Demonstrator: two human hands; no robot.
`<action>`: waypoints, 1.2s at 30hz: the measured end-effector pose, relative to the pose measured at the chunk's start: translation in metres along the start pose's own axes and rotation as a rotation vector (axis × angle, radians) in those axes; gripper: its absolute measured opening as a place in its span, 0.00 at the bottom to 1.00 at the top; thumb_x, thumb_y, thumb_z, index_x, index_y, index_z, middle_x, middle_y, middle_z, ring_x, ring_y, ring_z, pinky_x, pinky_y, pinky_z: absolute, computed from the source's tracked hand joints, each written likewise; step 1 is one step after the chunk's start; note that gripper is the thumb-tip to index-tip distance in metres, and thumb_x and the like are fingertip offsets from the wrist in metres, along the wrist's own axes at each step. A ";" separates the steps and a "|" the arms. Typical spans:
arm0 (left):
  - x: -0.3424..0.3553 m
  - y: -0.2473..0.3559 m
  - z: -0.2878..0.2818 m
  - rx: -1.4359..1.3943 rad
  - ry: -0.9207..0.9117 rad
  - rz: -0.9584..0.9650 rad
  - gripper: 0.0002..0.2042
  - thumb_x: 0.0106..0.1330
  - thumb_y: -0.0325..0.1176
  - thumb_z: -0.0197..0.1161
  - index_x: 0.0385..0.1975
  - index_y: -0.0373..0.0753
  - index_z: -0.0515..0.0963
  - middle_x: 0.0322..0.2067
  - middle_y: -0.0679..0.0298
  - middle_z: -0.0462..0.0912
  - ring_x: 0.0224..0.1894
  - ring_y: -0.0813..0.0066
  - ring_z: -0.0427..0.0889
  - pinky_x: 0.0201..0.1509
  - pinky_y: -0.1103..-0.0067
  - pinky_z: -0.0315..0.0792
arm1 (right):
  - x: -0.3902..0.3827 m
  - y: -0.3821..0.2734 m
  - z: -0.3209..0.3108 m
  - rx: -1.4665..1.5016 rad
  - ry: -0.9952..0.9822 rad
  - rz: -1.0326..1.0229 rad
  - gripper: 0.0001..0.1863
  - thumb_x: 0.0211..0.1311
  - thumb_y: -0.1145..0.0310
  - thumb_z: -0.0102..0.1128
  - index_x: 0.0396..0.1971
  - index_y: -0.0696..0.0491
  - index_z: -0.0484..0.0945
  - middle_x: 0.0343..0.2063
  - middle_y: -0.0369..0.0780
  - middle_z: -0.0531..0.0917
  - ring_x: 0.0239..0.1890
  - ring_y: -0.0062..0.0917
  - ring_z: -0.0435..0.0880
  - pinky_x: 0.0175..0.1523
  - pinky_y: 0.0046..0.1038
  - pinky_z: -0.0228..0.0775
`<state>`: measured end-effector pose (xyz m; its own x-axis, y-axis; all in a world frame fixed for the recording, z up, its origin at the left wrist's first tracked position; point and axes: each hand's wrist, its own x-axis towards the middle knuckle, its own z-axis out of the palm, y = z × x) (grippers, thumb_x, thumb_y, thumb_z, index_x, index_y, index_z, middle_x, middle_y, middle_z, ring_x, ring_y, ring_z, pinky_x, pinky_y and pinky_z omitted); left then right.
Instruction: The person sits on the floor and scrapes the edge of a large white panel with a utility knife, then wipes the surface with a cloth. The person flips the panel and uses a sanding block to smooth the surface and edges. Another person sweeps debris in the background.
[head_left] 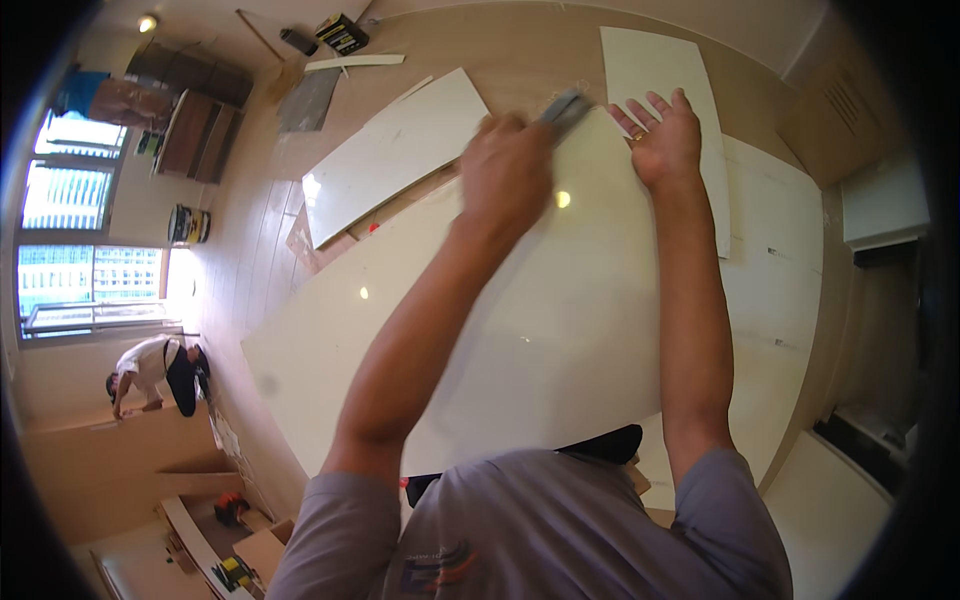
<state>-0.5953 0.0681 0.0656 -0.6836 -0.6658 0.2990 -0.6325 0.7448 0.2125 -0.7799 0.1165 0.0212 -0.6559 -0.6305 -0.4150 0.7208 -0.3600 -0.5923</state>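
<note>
A large glossy white panel [570,330] lies in front of my body, and both my forearms reach over it. At its far end my left hand [508,175] is wrapped round a grey hand tool [567,108], smeared by motion, so its exact kind does not show. The tool's tip points right, close to the panel's far corner. Beside that corner, my right hand [665,138] is open with its fingers spread and nothing visible in it. Whether it touches the panel's edge I cannot tell.
Another white panel [395,155] lies at the far left. A narrow white panel [655,65] and a wider one [775,230] lie to the right. A bucket [188,225] stands near the windows. At the left a person [155,370] bends over a brown board [90,450].
</note>
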 end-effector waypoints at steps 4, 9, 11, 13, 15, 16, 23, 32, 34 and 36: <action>-0.084 -0.076 -0.049 0.009 0.040 -0.194 0.11 0.59 0.31 0.68 0.41 0.36 0.85 0.41 0.54 0.86 0.46 0.54 0.83 0.52 0.65 0.75 | -0.003 -0.003 -0.001 -0.003 -0.039 0.009 0.35 0.76 0.51 0.45 0.69 0.64 0.54 0.65 0.56 0.62 0.60 0.46 0.72 0.67 0.41 0.66; -0.106 -0.116 -0.082 -0.061 -0.065 -0.661 0.10 0.62 0.33 0.65 0.41 0.37 0.84 0.39 0.56 0.86 0.44 0.55 0.82 0.50 0.63 0.73 | -0.001 0.003 0.000 -0.321 -0.177 -0.118 0.31 0.68 0.58 0.60 0.64 0.62 0.66 0.57 0.48 0.73 0.59 0.38 0.74 0.66 0.36 0.66; -0.093 -0.107 -0.046 0.022 0.130 -0.455 0.07 0.62 0.33 0.64 0.36 0.40 0.84 0.33 0.57 0.83 0.41 0.56 0.82 0.47 0.62 0.73 | 0.006 0.013 0.003 -0.476 -0.260 -0.180 0.28 0.66 0.61 0.63 0.61 0.60 0.71 0.54 0.44 0.77 0.58 0.33 0.75 0.64 0.33 0.66; -0.053 -0.066 -0.017 -0.010 0.040 -0.336 0.07 0.60 0.30 0.63 0.36 0.38 0.83 0.40 0.53 0.83 0.50 0.53 0.80 0.53 0.60 0.73 | 0.012 0.031 0.006 -0.604 -0.331 -0.275 0.23 0.65 0.65 0.62 0.58 0.56 0.76 0.52 0.40 0.80 0.57 0.29 0.76 0.62 0.29 0.66; -0.018 -0.015 -0.009 -0.063 -0.060 -0.242 0.03 0.59 0.28 0.62 0.29 0.36 0.79 0.36 0.50 0.83 0.47 0.48 0.81 0.52 0.58 0.73 | 0.023 0.038 0.002 -0.584 -0.339 -0.333 0.24 0.66 0.64 0.62 0.59 0.58 0.74 0.55 0.40 0.79 0.56 0.27 0.76 0.63 0.28 0.65; -0.021 -0.018 -0.010 -0.090 -0.028 -0.234 0.04 0.59 0.28 0.62 0.29 0.36 0.80 0.35 0.50 0.83 0.46 0.48 0.81 0.51 0.58 0.73 | 0.023 0.036 0.001 -0.588 -0.302 -0.346 0.25 0.64 0.65 0.62 0.59 0.57 0.74 0.55 0.40 0.79 0.58 0.27 0.75 0.65 0.29 0.63; -0.142 -0.157 -0.076 0.074 0.004 -0.721 0.10 0.62 0.37 0.66 0.38 0.40 0.86 0.31 0.52 0.86 0.36 0.54 0.85 0.43 0.64 0.76 | -0.010 0.037 0.014 -1.385 -0.339 -0.943 0.19 0.64 0.64 0.61 0.54 0.54 0.79 0.54 0.42 0.81 0.61 0.35 0.76 0.66 0.38 0.63; -0.362 -0.284 -0.217 -1.202 0.824 -0.860 0.18 0.73 0.33 0.60 0.57 0.28 0.74 0.49 0.53 0.83 0.49 0.64 0.84 0.59 0.69 0.77 | -0.067 0.144 0.114 -1.781 -1.368 -0.201 0.34 0.67 0.42 0.57 0.59 0.57 0.77 0.60 0.47 0.78 0.62 0.40 0.76 0.65 0.39 0.66; -0.399 -0.283 -0.213 -1.355 0.936 -0.786 0.19 0.73 0.33 0.60 0.58 0.28 0.73 0.52 0.52 0.82 0.50 0.64 0.84 0.61 0.69 0.76 | -0.077 0.181 0.143 -1.950 -1.537 -0.028 0.40 0.62 0.34 0.58 0.58 0.57 0.77 0.59 0.47 0.78 0.61 0.38 0.76 0.63 0.34 0.68; -0.429 -0.277 -0.199 -1.507 0.980 -0.678 0.20 0.73 0.34 0.60 0.59 0.30 0.71 0.56 0.51 0.79 0.50 0.64 0.84 0.59 0.69 0.78 | -0.098 0.200 0.165 -2.089 -1.606 0.068 0.47 0.56 0.30 0.61 0.59 0.58 0.76 0.60 0.48 0.77 0.61 0.38 0.76 0.63 0.33 0.68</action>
<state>-0.0543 0.1560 0.0635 0.2587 -0.9641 0.0598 0.4930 0.1851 0.8501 -0.5344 -0.0069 0.0573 0.5205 -0.6980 -0.4918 -0.8072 -0.2143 -0.5500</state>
